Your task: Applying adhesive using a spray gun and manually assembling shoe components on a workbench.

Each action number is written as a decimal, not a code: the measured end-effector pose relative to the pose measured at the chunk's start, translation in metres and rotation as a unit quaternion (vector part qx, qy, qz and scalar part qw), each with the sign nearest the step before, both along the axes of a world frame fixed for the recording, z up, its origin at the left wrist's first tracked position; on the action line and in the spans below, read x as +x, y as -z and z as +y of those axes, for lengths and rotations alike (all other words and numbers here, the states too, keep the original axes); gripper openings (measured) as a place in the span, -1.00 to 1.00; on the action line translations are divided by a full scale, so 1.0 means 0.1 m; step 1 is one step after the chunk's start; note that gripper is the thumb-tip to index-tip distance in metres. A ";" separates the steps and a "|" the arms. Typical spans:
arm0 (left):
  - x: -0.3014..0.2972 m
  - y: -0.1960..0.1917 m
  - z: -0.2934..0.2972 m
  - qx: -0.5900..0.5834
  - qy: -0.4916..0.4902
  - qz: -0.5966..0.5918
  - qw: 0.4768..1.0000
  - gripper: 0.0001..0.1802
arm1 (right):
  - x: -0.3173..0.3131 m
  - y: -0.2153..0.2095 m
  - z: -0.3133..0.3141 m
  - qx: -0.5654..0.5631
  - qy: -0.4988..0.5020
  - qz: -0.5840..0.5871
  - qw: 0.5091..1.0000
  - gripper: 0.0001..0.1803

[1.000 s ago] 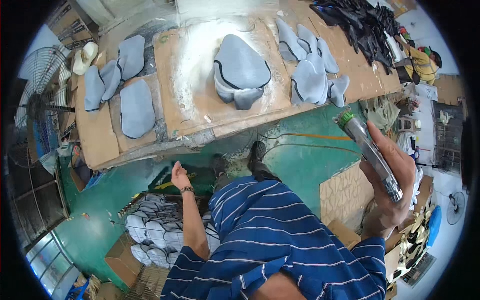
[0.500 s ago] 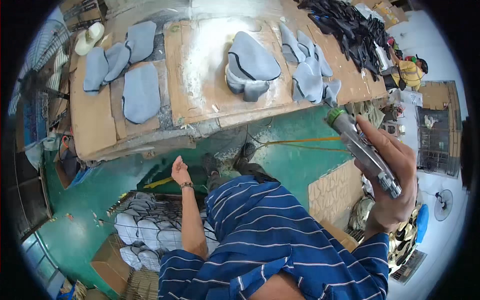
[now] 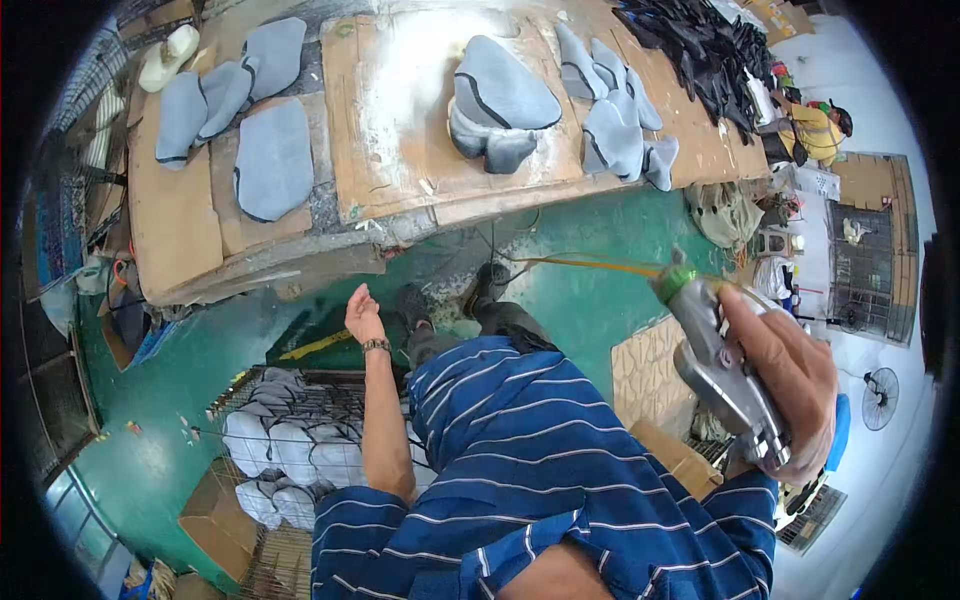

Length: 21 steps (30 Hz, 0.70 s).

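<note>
My right hand [image 3: 785, 375] is wrapped round a spray gun [image 3: 715, 365], a grey metal tool with a green ring at its front end. It is raised at my right side, apart from the table. My left hand [image 3: 364, 318] hangs below the table's near edge with nothing in it, fingers loosely stretched. On the table, a grey fabric piece [image 3: 505, 85] with a black edge rests on a small stack. Further grey fabric pieces [image 3: 275, 158] lie at the left, and a small group of grey pieces [image 3: 612, 138] lies to the right.
Cardboard sheets [image 3: 385, 195] cover the table, whitened in the middle. Dark pieces [image 3: 690, 65] are heaped at the far right. By my left arm stands a wire rack of grey pieces [image 3: 275, 440]. A yellow hose [image 3: 600, 263] crosses behind the gun. A person in yellow [image 3: 815, 135] is beyond.
My right hand has lowered and turned the spray gun, showing more of its side. My left hand stays nearly in place. The table sits slightly higher in view.
</note>
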<state>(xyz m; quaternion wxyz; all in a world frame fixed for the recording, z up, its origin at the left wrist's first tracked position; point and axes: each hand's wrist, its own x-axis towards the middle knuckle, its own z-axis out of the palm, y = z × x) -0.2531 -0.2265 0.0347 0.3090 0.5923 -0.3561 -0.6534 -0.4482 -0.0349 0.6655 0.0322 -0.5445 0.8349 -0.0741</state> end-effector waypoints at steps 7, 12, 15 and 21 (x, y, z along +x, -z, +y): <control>-0.66 -0.53 -0.12 -0.027 0.037 0.014 0.999 -0.67 | -0.06 0.09 0.43 -0.025 0.062 -0.009 0.998 -0.22; -1.40 -0.95 -0.50 -0.200 0.144 0.004 0.969 -0.71 | -0.21 0.20 0.80 -0.037 0.171 -0.039 0.984 -0.41; -2.17 -1.67 -0.78 -0.351 0.190 0.045 0.916 -0.71 | -0.51 0.29 1.12 -0.094 0.137 -0.058 0.984 -0.23; -3.40 -2.32 -1.33 -0.520 0.334 -0.035 0.785 -0.66 | -0.90 0.38 1.40 -0.102 0.122 -0.140 0.977 -0.29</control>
